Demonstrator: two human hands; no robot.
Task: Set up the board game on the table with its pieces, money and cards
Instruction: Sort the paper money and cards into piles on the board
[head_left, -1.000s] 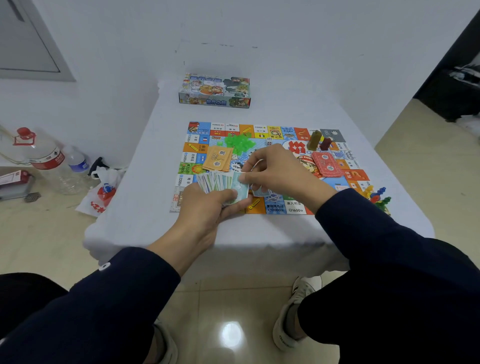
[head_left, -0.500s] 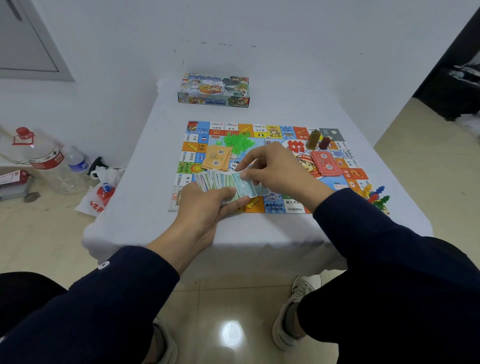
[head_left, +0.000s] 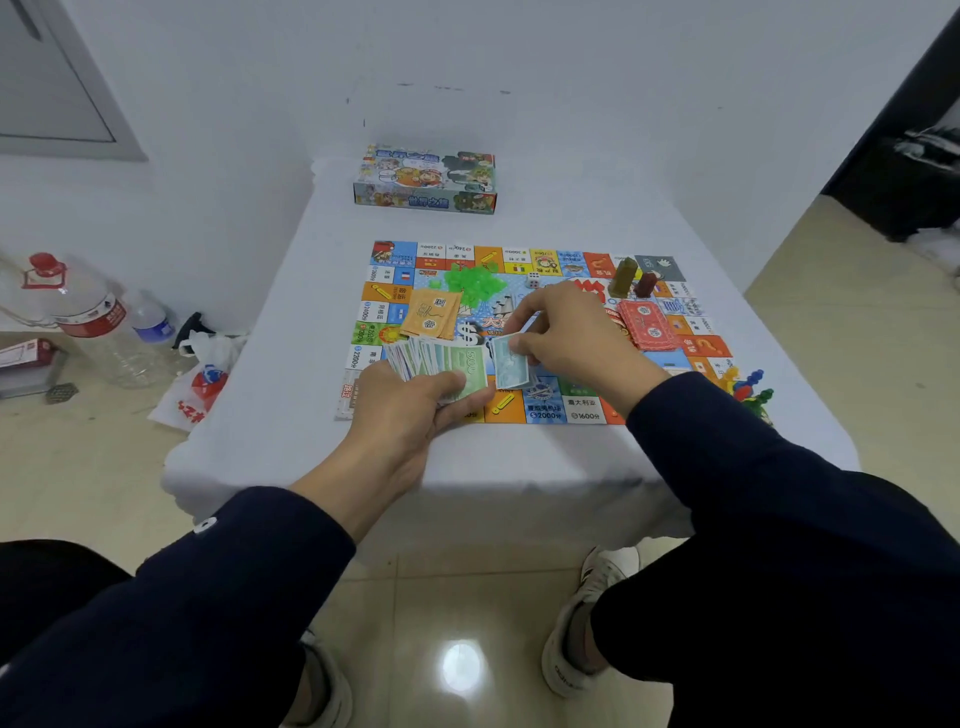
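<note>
Head view: sorting money over the board (head_left: 524, 260).
Left hand (head_left: 410, 410) is gripping fanned notes (head_left: 441, 361); right hand (head_left: 571, 338) is pinching, seemingly, one blue note (head_left: 510, 364); cards, pieces already placed.

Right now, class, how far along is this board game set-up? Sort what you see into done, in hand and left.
Done: the board lies open on the table, with orange cards, red cards, green houses, a die and two tall pieces on it.
In hand: the left hand holds fanned banknotes; the right hand pinches one blue note.
Left: the money is unsorted; coloured pawns sit off the board.
</note>
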